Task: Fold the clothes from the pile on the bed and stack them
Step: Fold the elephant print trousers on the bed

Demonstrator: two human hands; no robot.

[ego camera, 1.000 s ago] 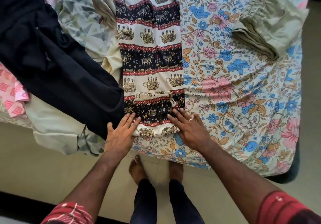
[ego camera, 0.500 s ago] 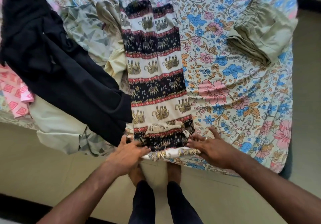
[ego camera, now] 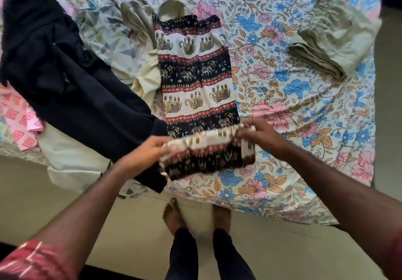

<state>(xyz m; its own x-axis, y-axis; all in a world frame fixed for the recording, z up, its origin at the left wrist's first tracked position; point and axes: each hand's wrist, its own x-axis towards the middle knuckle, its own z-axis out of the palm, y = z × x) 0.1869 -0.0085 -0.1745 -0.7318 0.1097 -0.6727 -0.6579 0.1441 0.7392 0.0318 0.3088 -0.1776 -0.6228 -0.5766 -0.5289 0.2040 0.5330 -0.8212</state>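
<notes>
The long elephant-print cloth in cream, black and red bands lay stretched down the middle of the bed covered in a pale floral sheet, its near end lifted and turned back over itself close to the bed's near edge. The left hand pinched the left corner of that raised end, and the right hand gripped the right corner, fingers curled round the fabric; both were blurred. Along the left edge of the bed sat the unfolded pile: a large black garment on top, a grey-green patterned cloth and a cream cloth beneath it, and a pink patterned piece at the far left. A folded olive-green garment rested near the right edge, well apart from the hands.
</notes>
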